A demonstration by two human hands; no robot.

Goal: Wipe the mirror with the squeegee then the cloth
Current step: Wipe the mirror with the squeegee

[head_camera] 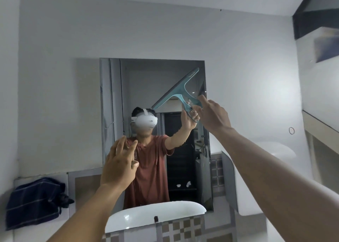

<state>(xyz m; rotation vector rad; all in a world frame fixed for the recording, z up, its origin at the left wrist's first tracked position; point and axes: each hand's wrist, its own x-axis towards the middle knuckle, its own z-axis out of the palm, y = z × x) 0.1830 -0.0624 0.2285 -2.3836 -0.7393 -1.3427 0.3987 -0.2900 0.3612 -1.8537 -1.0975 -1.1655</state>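
Observation:
A frameless rectangular mirror (117,87) hangs on the white wall ahead. My right hand (213,116) grips the handle of a teal squeegee (180,88), whose blade lies tilted against the mirror's upper right part. My left hand (120,163) is raised in front of the mirror's lower left, fingers spread, holding nothing. A dark blue checked cloth (34,203) lies bunched on the ledge at the lower left. The mirror shows a person in a reddish shirt with a white headset.
A white basin (139,217) sits below the mirror, with checked tiles under it. A white curved fixture (244,183) stands to the right. A shelf edge (319,126) and a dark window frame (311,14) are at the far right.

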